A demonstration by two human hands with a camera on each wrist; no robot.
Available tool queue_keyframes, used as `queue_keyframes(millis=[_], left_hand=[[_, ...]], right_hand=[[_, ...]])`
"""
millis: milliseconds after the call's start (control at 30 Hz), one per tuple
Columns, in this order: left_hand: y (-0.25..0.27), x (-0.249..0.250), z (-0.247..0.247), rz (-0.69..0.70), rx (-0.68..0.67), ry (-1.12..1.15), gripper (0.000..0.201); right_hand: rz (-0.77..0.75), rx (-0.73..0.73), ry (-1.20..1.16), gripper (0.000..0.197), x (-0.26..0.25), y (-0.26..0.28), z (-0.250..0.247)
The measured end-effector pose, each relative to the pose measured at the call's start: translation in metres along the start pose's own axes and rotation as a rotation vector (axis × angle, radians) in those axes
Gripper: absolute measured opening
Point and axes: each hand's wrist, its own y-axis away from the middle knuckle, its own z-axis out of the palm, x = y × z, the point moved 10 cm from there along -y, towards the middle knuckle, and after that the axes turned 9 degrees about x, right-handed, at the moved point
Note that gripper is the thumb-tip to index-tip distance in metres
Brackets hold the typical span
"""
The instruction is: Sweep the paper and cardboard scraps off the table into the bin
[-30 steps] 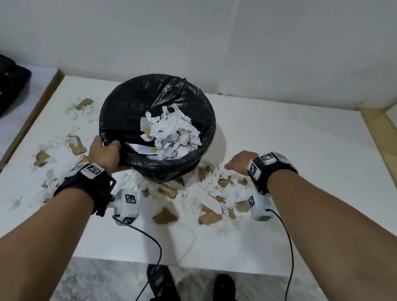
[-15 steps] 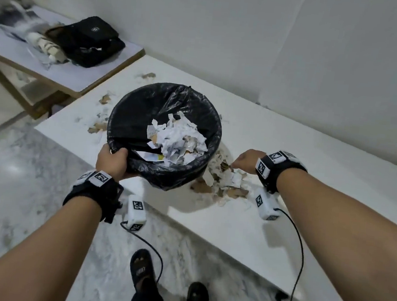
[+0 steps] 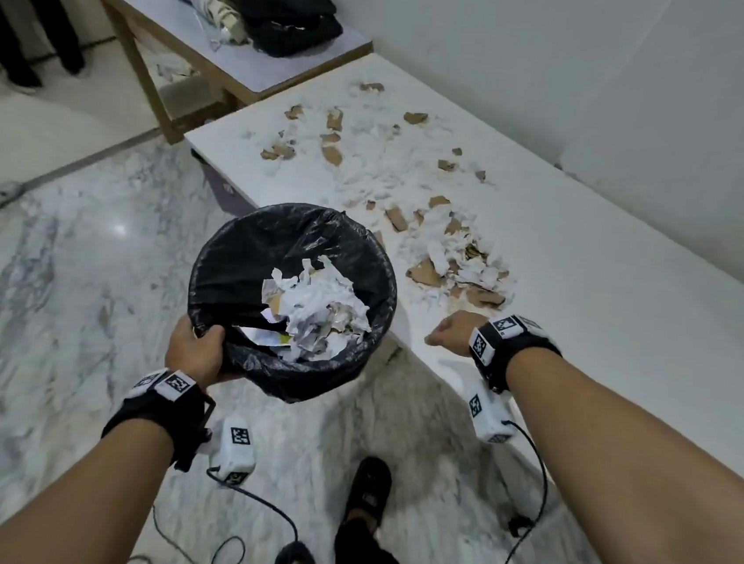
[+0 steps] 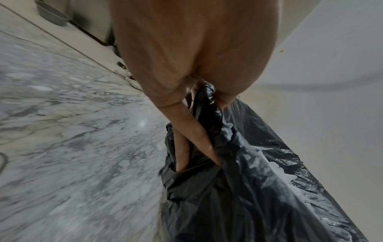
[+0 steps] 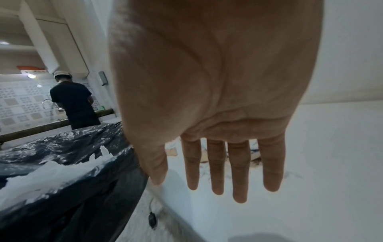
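**Bin off the table, sweep part done**

Lifted clear of the tabletop since a second ago, the bin [image 3: 292, 301] now hangs beside the table [image 3: 610, 316] edge, over the floor. Left hand [image 3: 193, 350]: fingers curled round the liner rim, gripping. Right hand [image 3: 449, 333]: fingers straight, spread, holding nothing. Scraps [image 3: 455, 263]: one heap at the hand's 12 o'clock, loose scatter further at 11. Bin part filled; most of the table's litter remains.
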Motion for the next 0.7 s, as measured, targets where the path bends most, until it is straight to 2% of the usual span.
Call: queue_keyframes(millis=[167, 267, 400, 533, 700], left_hand=[[0.015, -0.077, -0.038, -0.057, 0.027, -0.021, 0.031], [-0.01, -0.149, -0.047, -0.09, 0.063, -0.079, 0.032], [-0.023, -0.222, -0.04, -0.151, 0.094, -0.137, 0.038], [-0.011, -0.25, -0.012, -0.181, 0.077, -0.141, 0.038], [0.017, -0.244, 0.038, -0.184, 0.059, -0.131, 0.034]], right_hand=[[-0.068, -0.014, -0.061, 0.037, -0.015, 0.021, 0.05], [-0.084, -0.014, -0.1, 0.026, -0.014, 0.026, 0.068], [-0.132, 0.025, -0.097, 0.029, -0.012, 0.017, 0.072], [-0.169, 0.205, -0.166, 0.036, 0.0, -0.013, 0.041], [-0.184, 0.49, -0.222, 0.052, 0.039, -0.071, -0.015]])
